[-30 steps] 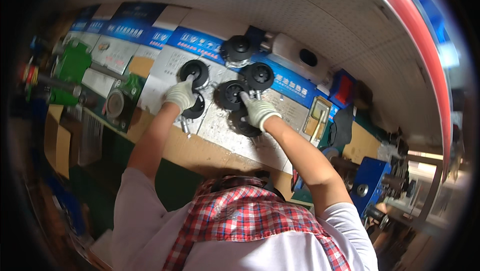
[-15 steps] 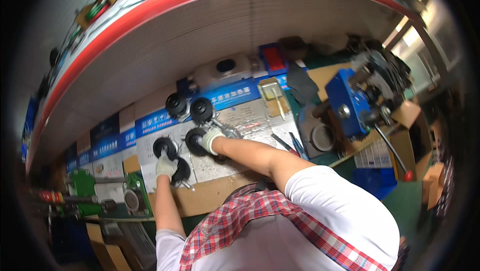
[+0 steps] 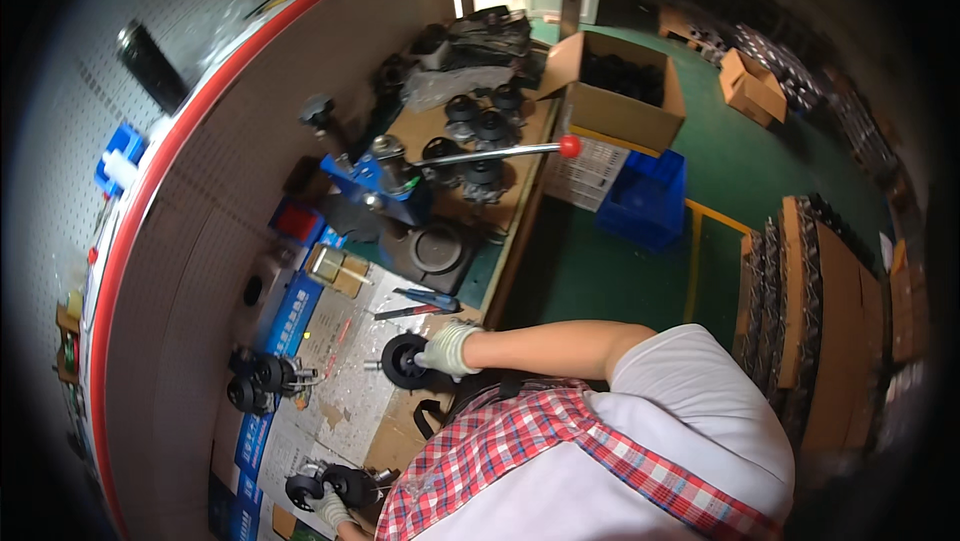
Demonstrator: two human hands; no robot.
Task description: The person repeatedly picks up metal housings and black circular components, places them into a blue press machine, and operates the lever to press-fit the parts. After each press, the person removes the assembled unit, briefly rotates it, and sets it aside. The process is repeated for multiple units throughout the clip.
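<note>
My right hand (image 3: 450, 348), in a white knitted glove, is closed on a black wheel-like part (image 3: 402, 361) with a metal shaft. It holds the part over the near edge of the cardboard-covered bench. Farther left, my left hand (image 3: 328, 509), also gloved, has its fingers closed at a pair of black round parts (image 3: 343, 484) with metal fittings; part of the grip is hidden. Another pair of black round parts (image 3: 272, 373) lies at the back of the bench. Beyond my right hand lie a red-and-black hand tool (image 3: 405, 311) and a blue-handled tool (image 3: 432, 297).
A blue hand press (image 3: 375, 191) with a red-knobbed lever (image 3: 500, 153) stands on the bench's right part. Several black assemblies (image 3: 490, 126) sit behind it. A shallow tray (image 3: 338, 269) lies before it. A cardboard box (image 3: 625, 116) and blue bin (image 3: 640, 199) are to the right.
The view has swung to the right. My right hand has carried one black wheel-like part rightward, away from the others. My left hand stays at its pair of parts.
</note>
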